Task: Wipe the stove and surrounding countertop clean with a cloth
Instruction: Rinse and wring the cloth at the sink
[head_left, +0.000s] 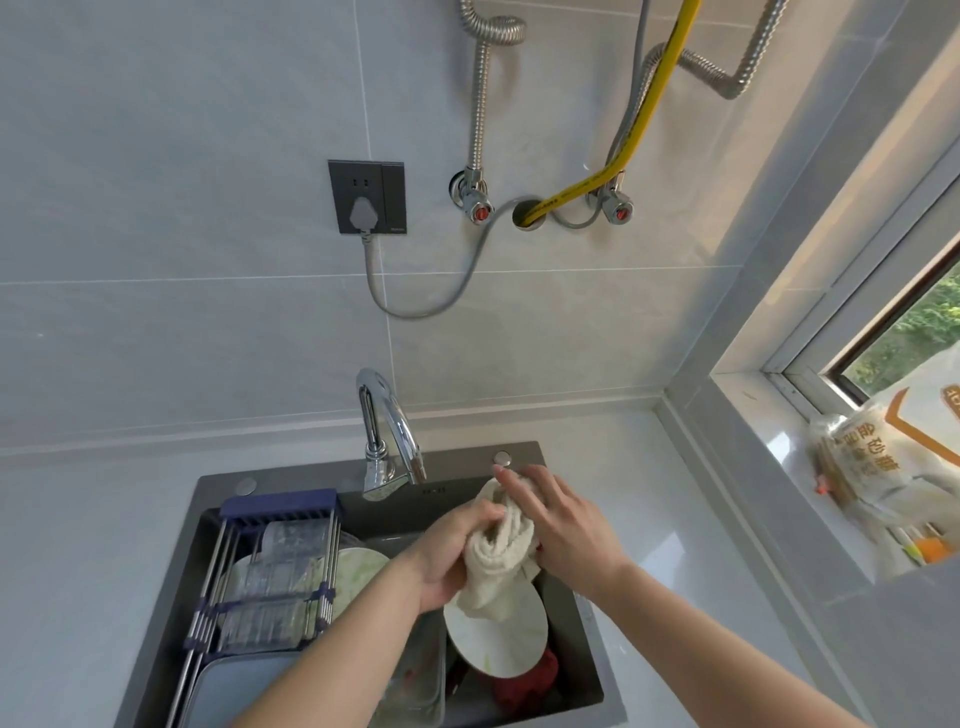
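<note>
Low in the frame's centre, over the sink, the left hand grips the upright bunched cloth while the right hand wraps its top.

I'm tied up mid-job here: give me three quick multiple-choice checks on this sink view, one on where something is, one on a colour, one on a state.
1. Where is the cloth?
A. Over the sink, held in both hands
B. Flat on the windowsill
C. Draped over the tap

2. What colour is the hose running into the wall hole?
A. Red
B. Yellow
C. Blue

3. What is the state of the wall socket?
A. Nothing plugged in
B. Covered by tape
C. A grey plug is in it

Answers:
1 A: the left hand and right hand grip the bunched cloth above the dishes.
2 B: it is plainly yellow against the grey tiles.
3 C: a plug sits in it, its cable hanging below.
</note>
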